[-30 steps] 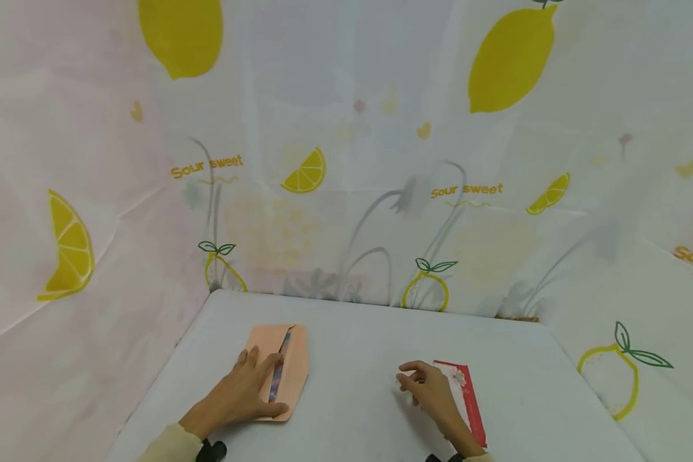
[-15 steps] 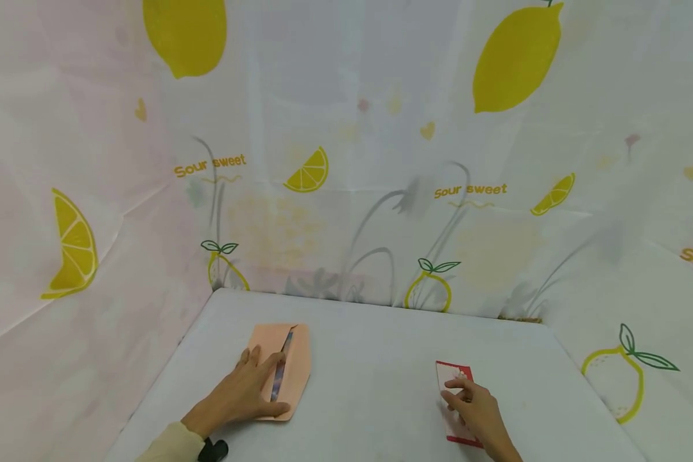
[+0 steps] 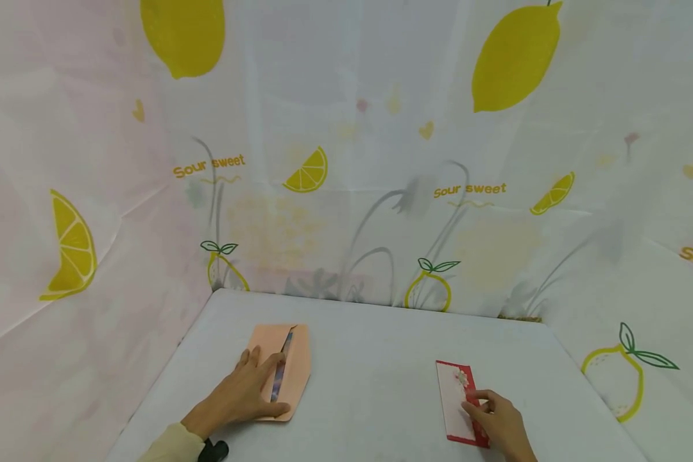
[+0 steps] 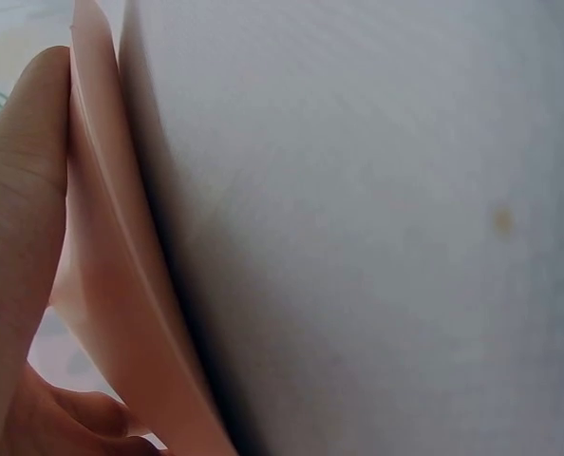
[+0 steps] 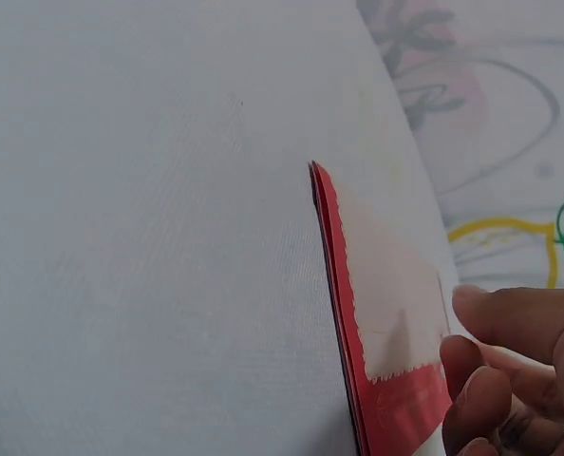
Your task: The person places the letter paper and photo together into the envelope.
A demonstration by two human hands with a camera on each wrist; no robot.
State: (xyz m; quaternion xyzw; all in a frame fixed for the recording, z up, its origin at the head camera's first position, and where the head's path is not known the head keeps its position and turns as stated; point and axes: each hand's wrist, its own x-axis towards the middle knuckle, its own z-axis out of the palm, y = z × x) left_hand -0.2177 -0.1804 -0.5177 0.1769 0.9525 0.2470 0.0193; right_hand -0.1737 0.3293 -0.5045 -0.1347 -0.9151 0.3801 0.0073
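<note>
In the head view my left hand (image 3: 239, 391) rests on a peach envelope (image 3: 298, 366) at the table's left, fingers spread. A dark, bluish printed strip (image 3: 278, 378) shows in the envelope's slit, between thumb and forefinger. The left wrist view has the thumb lying along the envelope's edge (image 4: 121, 247). To the right lies a red and white card (image 3: 455, 410) with a small flower decoration (image 3: 462, 378). My right hand (image 3: 499, 420) is over the card's right side, fingers loosely bent, fingertips close to its surface. The right wrist view shows the card's layered red edge (image 5: 339, 294).
Both items lie on a white table (image 3: 369, 378). A lemon-printed cloth (image 3: 346, 224) surrounds the table at the back and sides. A stretch of tabletop separates the envelope from the card.
My right hand has moved rightward, from beside the card's left edge, across it, to its right side. My left hand has stayed on the envelope.
</note>
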